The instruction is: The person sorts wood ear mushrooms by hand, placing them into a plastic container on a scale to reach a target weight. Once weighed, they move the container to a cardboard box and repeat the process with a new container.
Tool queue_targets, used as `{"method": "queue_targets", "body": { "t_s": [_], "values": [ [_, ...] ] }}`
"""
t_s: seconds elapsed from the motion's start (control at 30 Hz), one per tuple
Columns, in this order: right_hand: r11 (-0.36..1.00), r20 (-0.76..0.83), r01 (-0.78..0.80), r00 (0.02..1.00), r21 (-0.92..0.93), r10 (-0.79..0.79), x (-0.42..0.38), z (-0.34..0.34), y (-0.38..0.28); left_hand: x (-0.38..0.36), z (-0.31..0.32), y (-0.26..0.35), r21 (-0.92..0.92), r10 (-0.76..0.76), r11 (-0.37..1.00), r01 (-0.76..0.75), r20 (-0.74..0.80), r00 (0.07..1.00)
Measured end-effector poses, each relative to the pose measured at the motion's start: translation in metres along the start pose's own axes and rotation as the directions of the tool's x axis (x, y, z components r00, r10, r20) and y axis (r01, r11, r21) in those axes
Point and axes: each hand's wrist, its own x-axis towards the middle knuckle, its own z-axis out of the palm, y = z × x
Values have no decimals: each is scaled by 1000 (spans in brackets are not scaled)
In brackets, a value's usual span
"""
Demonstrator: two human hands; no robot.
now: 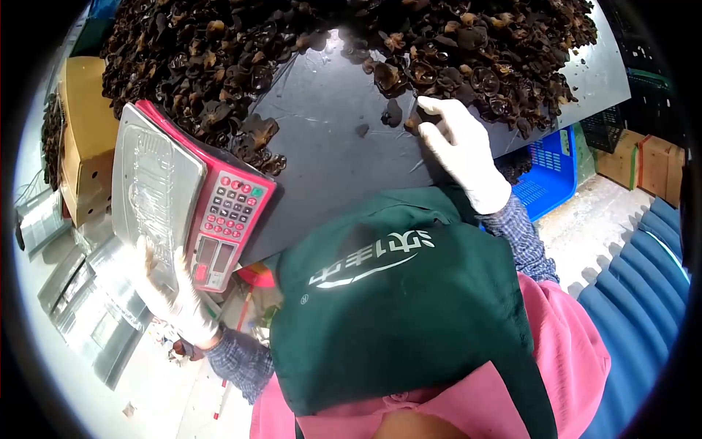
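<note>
My right hand (461, 150), in a white glove, is over the dark tabletop at the near edge of a big heap of black wood ear mushrooms (486, 47). Its thumb and forefinger are apart, with a small brown mushroom piece (413, 122) just off their tips. A loose dark mushroom piece (392, 113) lies a little further left. My left hand (172, 300), also gloved in white, is at the near end of a red digital scale (232, 201). Its fingers are spread beside the plastic-wrapped metal pan (157, 186), and nothing shows in them.
The grey table (329, 146) carries mushrooms along its far side and left up to the scale. A cardboard box (86, 132) stands at the left. A blue plastic crate (552, 172) sits below the right edge, near wooden boxes (636, 161) and blue corrugated material (636, 271).
</note>
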Motion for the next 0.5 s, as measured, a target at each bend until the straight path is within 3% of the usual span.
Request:
{"method": "queue_targets", "body": {
  "t_s": [0.07, 0.17, 0.2, 0.27, 0.3, 0.33, 0.4, 0.47, 0.5],
  "values": [
    [941, -53, 244, 963, -236, -264, 0, 17, -3, 11, 30, 53, -170, 63, 984, -57, 33, 997],
    [862, 12, 292, 949, -415, -316, 7, 34, -2, 20, 109, 110, -359, 295, 918, -171, 327, 898],
    [835, 9, 319, 936, -448, -352, 11, 38, 2, 23, 139, 128, -434, 425, 849, -302, 223, 877],
    [868, 29, 323, 941, -376, -338, 20, 40, 3, 10, 192, 153, -421, 366, 880, -221, 304, 880],
    [882, 38, 325, 942, -342, -332, 24, 38, 4, 0, 208, 155, -382, 404, 885, -265, 351, 844],
    [906, 37, 331, 942, -265, -333, 29, 33, 7, -4, 221, 161, -346, 441, 884, -314, 395, 806],
    [939, 41, 328, 945, -101, -325, 31, 20, 10, -19, 214, 189, -439, 492, 859, -263, 568, 660],
    [980, 71, 194, 978, 49, -197, 28, -3, -7, -24, 203, 214, -751, 625, 660, -11, 540, 564],
    [987, 62, 148, 986, 69, -153, 25, -9, -12, -28, 202, 223, -860, 723, 510, -4, 426, 544]
  ]
}}
